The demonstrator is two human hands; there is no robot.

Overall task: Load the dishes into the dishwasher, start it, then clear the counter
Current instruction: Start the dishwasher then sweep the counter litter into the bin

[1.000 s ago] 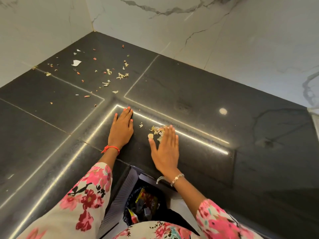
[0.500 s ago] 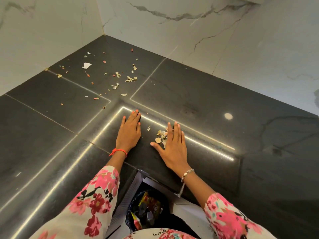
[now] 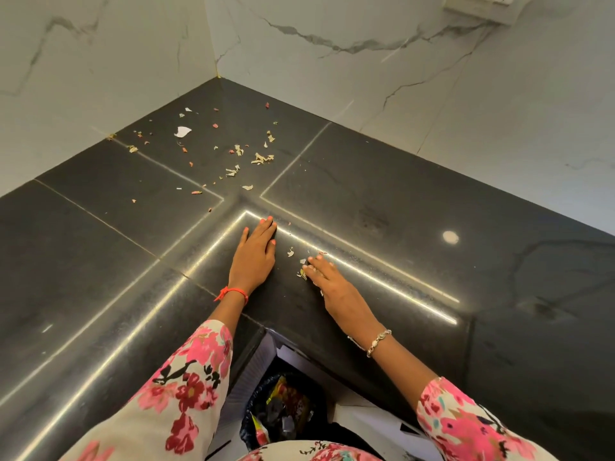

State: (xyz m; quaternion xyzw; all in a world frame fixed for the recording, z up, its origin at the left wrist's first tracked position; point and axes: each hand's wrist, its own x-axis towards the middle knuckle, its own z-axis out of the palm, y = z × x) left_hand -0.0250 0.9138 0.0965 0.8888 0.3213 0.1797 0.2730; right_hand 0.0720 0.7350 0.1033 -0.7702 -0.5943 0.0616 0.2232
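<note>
Clearing the tabletop (image 3: 382,201): right hand (image 3: 336,287), open, rakes scraps (image 3: 302,272) beside the flat, open left hand (image 3: 254,251); next, sweep them toward the bin (image 3: 283,410) below it.

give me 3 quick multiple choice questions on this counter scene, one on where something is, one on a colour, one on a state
1. Where is the bin?
A. on the countertop
B. below the counter edge, between the person's arms
C. against the back wall

2. What colour is the band on the left wrist?
A. red
B. blue
C. green

3. How is the left hand?
A. closed in a fist
B. lifted off the counter
C. flat on the countertop, fingers together

Answers:
1. B, its dark liner with wrappers shows under the counter's front edge.
2. A, a red thread band circles that wrist.
3. C, the palm lies down beside the small pile of scraps that the right hand touches, while more scraps stay near the corner.
</note>
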